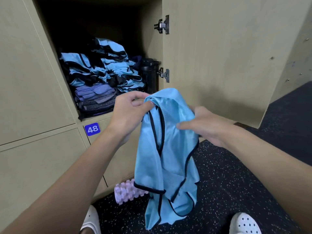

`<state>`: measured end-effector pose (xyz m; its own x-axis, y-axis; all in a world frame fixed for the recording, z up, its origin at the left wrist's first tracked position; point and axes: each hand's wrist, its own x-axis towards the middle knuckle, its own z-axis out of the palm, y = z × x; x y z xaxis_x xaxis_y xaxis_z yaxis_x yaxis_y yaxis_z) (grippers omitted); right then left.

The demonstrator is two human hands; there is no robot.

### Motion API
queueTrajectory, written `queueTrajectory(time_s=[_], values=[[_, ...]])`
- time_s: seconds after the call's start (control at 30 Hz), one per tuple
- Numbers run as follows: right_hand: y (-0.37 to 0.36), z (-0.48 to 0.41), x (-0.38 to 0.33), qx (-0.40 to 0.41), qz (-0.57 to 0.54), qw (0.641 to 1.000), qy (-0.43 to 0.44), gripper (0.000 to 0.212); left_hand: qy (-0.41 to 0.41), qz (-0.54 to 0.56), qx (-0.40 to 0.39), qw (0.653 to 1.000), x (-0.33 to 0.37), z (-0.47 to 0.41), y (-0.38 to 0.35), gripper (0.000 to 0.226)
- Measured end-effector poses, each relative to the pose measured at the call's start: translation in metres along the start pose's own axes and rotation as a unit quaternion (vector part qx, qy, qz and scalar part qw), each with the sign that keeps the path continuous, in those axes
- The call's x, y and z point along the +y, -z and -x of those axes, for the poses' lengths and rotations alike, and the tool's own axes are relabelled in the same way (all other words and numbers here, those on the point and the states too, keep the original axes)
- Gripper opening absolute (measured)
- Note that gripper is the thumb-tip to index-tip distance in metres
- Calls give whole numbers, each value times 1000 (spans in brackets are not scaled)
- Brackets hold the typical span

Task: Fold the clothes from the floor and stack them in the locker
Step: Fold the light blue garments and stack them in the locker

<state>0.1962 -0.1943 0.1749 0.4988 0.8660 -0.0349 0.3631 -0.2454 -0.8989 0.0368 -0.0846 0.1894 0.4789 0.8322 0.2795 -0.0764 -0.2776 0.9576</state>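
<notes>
The step in hand is the fold itself. A light-blue mesh bib with black trim point(168, 149) hangs in the air at the centre of the view, in front of the open beige wooden locker point(152, 39), and is not yet flat or halved. The left hand point(130, 114) pinches the bib's top edge, its fingers curled round a bunched corner. The right hand point(207, 129) sits at 3 o'clock of the cloth with a finger lying across it; it is blurred, so I cannot tell whether it grips or only touches.

At 11 o'clock the locker already holds piles of folded blue and grey clothes point(104, 70) — crowded, with a black bottle point(149, 73) at their right.

Next, I judge, both top corners need finding and spreading so the bib hangs square, then halving and setting it on the pile.
</notes>
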Motion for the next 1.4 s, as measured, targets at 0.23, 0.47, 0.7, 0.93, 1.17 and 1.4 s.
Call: queueTrajectory(time_s=[0.23, 0.47, 0.7, 0.93, 1.17, 1.4], values=[[1, 1, -14, 65, -180, 982, 3, 11, 15, -154, -26, 988, -13, -1, 9, 30], [-9, -2, -23, 53, -317, 947, -23, 21, -8, -135, -186, 973, -19, 23, -10, 36], [-3, 0, -16, 28, -283, 958, -21, 60, -21, -77, -66, 995, -14, 20, -16, 14], [-2, 7, -10, -17, -156, 987, -18, 56, -23, -18, 26, 999, -9, 14, -11, 12], [2, 8, -15, 56, -220, 973, 40, 24, 60, -13, -76, 995, -12, 22, -13, 39], [7, 7, -13, 24, -218, 974, 50, 27, 55, 6, -55, 997, -8, 21, -9, 19]])
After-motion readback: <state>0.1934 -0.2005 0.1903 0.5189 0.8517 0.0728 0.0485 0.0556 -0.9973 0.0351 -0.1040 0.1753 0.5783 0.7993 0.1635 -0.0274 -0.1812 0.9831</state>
